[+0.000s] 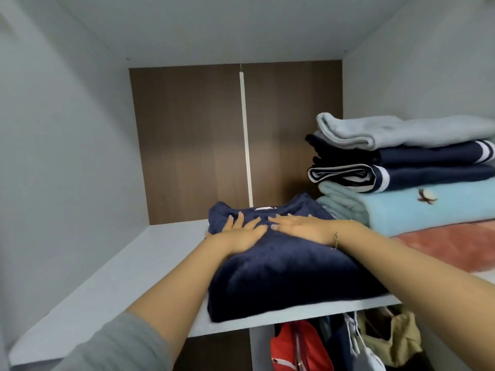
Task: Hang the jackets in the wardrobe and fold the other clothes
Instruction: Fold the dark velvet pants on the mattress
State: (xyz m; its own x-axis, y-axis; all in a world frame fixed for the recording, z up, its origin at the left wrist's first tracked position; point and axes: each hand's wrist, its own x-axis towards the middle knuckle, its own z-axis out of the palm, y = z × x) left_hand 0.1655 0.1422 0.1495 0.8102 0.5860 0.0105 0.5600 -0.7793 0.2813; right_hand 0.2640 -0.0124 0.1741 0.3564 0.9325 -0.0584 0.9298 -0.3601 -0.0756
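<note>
The white wardrobe shelf (pixel 112 279) is carrying a folded navy garment (pixel 281 274) at its front edge, with a stack of folded clothes (pixel 407 183) at 2 o'clock from it. The left hand (pixel 241 232) and right hand (pixel 300 224) are lying flat on the garment, fingers straight, fingertips nearly touching.

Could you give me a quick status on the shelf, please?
Left hand and right hand flat on folded navy garment. Garment on shelf. Folded stack alongside, right.
</note>
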